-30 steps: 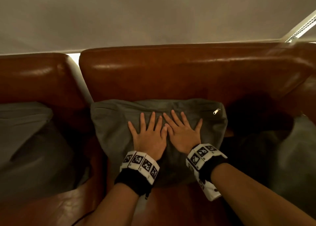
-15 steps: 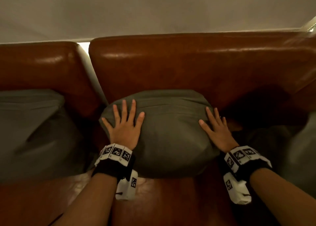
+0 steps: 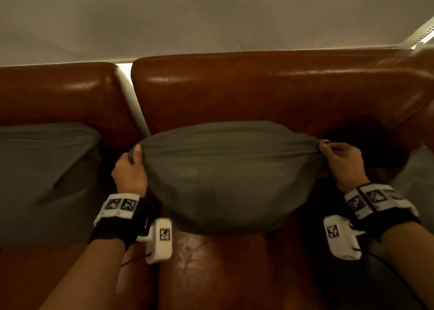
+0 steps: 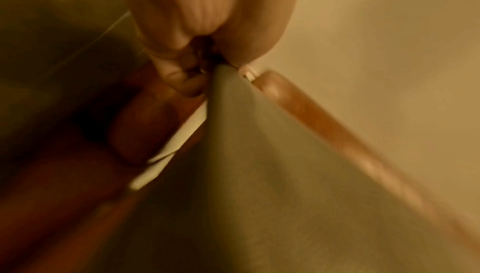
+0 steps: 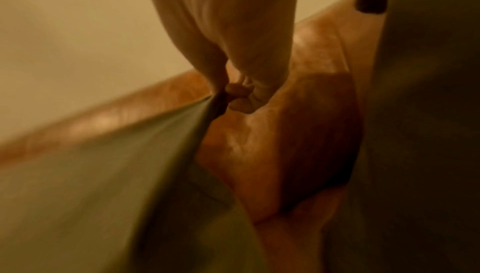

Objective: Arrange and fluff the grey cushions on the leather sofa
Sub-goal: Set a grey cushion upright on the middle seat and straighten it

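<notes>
A grey cushion (image 3: 230, 175) stands against the brown leather sofa back (image 3: 258, 91), stretched wide between my hands. My left hand (image 3: 134, 154) pinches its upper left corner, and my right hand (image 3: 325, 148) pinches its upper right corner beside the zip pull (image 3: 326, 141). In the left wrist view my left hand (image 4: 218, 62) clamps the grey cushion (image 4: 272, 174) at its corner tip. The right wrist view, blurred, has my right hand (image 5: 223, 94) gripping the grey cushion (image 5: 103, 174) at the other corner.
A second grey cushion (image 3: 44, 175) leans on the left sofa section. Part of a third grey cushion (image 3: 415, 175) shows at the right edge. A gap (image 3: 133, 103) splits the two backrests. Bare leather seat (image 3: 211, 269) lies in front of the held cushion.
My hands went from lying flat on the cushion's front to its sides, then closed on its two upper corners. The cushion is now pulled taut and wider.
</notes>
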The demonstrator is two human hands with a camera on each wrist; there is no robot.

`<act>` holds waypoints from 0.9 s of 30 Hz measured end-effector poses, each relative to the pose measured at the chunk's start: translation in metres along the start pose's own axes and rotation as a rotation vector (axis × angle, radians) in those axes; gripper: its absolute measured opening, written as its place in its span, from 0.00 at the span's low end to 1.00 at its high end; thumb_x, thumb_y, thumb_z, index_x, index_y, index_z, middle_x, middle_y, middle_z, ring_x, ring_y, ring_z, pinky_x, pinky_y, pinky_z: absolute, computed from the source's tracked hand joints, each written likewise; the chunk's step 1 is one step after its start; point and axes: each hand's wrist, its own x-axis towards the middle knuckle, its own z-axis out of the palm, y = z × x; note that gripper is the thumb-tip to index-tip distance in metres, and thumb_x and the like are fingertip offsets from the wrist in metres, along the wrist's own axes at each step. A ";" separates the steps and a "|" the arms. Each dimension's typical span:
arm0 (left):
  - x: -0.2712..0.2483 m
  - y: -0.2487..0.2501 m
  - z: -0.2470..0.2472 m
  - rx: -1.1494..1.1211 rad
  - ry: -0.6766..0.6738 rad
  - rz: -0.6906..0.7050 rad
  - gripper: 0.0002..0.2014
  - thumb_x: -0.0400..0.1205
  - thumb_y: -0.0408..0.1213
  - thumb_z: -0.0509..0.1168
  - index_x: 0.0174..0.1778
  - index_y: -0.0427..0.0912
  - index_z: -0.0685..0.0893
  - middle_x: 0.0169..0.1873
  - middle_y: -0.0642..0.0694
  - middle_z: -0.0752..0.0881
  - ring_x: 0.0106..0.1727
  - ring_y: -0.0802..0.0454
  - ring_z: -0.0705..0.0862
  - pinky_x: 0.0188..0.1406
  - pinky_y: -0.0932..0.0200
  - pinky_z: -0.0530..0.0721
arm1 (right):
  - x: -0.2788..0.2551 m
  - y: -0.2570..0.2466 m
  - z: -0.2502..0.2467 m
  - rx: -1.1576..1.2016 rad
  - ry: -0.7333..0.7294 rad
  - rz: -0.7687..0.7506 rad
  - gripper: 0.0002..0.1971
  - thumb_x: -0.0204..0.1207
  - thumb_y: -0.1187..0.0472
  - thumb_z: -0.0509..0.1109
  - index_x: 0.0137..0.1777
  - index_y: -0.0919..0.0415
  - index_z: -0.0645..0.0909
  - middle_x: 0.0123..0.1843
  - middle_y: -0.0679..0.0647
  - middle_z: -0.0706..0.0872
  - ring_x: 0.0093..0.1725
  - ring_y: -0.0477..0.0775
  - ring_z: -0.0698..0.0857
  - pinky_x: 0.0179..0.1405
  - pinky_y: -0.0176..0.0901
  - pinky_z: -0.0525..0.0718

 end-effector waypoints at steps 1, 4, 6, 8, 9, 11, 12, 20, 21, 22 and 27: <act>-0.001 -0.005 -0.001 0.009 -0.008 0.008 0.25 0.88 0.49 0.53 0.60 0.28 0.79 0.60 0.27 0.81 0.63 0.31 0.77 0.59 0.46 0.73 | -0.003 0.004 -0.001 -0.036 0.006 -0.008 0.12 0.80 0.52 0.70 0.53 0.62 0.82 0.53 0.63 0.87 0.52 0.66 0.88 0.48 0.63 0.89; -0.009 -0.011 0.001 -0.020 0.007 0.033 0.23 0.88 0.49 0.53 0.55 0.28 0.77 0.57 0.28 0.81 0.60 0.33 0.78 0.53 0.50 0.71 | -0.017 0.005 0.006 -0.141 0.093 -0.043 0.15 0.82 0.51 0.67 0.58 0.63 0.82 0.56 0.62 0.87 0.56 0.64 0.86 0.54 0.54 0.84; -0.012 -0.013 0.000 -0.068 0.014 0.046 0.23 0.87 0.50 0.53 0.54 0.29 0.77 0.53 0.31 0.81 0.56 0.37 0.79 0.52 0.52 0.70 | -0.025 0.000 0.014 -0.294 0.211 -0.109 0.19 0.84 0.52 0.63 0.65 0.67 0.78 0.65 0.67 0.81 0.66 0.68 0.79 0.62 0.54 0.75; -0.013 -0.016 0.000 -0.102 0.013 0.063 0.23 0.87 0.51 0.53 0.53 0.30 0.77 0.49 0.35 0.80 0.51 0.42 0.77 0.51 0.54 0.69 | -0.044 -0.013 0.035 -0.482 0.294 -0.330 0.25 0.84 0.48 0.57 0.71 0.67 0.74 0.73 0.72 0.74 0.75 0.75 0.68 0.72 0.62 0.65; -0.014 -0.018 0.000 -0.114 0.011 0.072 0.24 0.86 0.52 0.53 0.52 0.31 0.77 0.47 0.37 0.79 0.50 0.44 0.75 0.51 0.54 0.69 | -0.059 -0.024 0.054 -0.535 0.248 -0.468 0.28 0.83 0.46 0.54 0.73 0.66 0.74 0.76 0.70 0.72 0.79 0.75 0.63 0.76 0.66 0.60; -0.015 -0.021 0.000 -0.133 0.007 0.095 0.23 0.86 0.53 0.54 0.49 0.32 0.77 0.44 0.40 0.78 0.49 0.46 0.75 0.51 0.54 0.69 | -0.097 -0.047 0.111 -0.604 0.024 -0.691 0.30 0.83 0.42 0.48 0.76 0.59 0.73 0.82 0.64 0.68 0.84 0.69 0.56 0.79 0.70 0.52; -0.016 -0.022 0.001 -0.139 0.009 0.106 0.22 0.86 0.52 0.54 0.47 0.33 0.77 0.43 0.41 0.78 0.48 0.47 0.75 0.50 0.55 0.70 | -0.119 -0.058 0.142 -0.631 -0.109 -0.784 0.31 0.83 0.41 0.45 0.78 0.56 0.71 0.84 0.60 0.65 0.85 0.66 0.54 0.80 0.71 0.50; 0.003 -0.034 -0.019 0.013 -0.035 0.259 0.19 0.85 0.48 0.59 0.37 0.35 0.76 0.28 0.45 0.76 0.38 0.41 0.79 0.41 0.52 0.74 | -0.120 -0.040 0.177 -0.912 -0.194 -0.882 0.27 0.84 0.41 0.44 0.81 0.40 0.66 0.83 0.54 0.68 0.83 0.63 0.64 0.79 0.66 0.46; 0.007 -0.034 -0.021 0.022 -0.055 0.240 0.19 0.85 0.48 0.59 0.38 0.35 0.77 0.29 0.44 0.77 0.40 0.41 0.80 0.42 0.52 0.74 | -0.100 -0.029 0.153 -0.920 -0.113 -0.781 0.27 0.84 0.39 0.42 0.82 0.39 0.63 0.84 0.54 0.65 0.84 0.63 0.62 0.79 0.69 0.47; 0.009 -0.035 -0.022 0.015 -0.066 0.210 0.19 0.85 0.48 0.59 0.40 0.34 0.78 0.31 0.42 0.78 0.41 0.41 0.80 0.43 0.53 0.73 | -0.081 -0.018 0.125 -0.913 -0.034 -0.664 0.28 0.84 0.37 0.40 0.83 0.38 0.60 0.86 0.55 0.61 0.85 0.64 0.59 0.79 0.72 0.46; 0.004 -0.037 -0.017 -0.131 -0.154 0.056 0.19 0.84 0.52 0.59 0.43 0.38 0.81 0.41 0.42 0.83 0.48 0.44 0.81 0.49 0.53 0.74 | -0.037 0.009 0.032 -0.354 0.024 0.065 0.36 0.81 0.34 0.56 0.83 0.55 0.61 0.83 0.63 0.62 0.80 0.69 0.64 0.77 0.66 0.64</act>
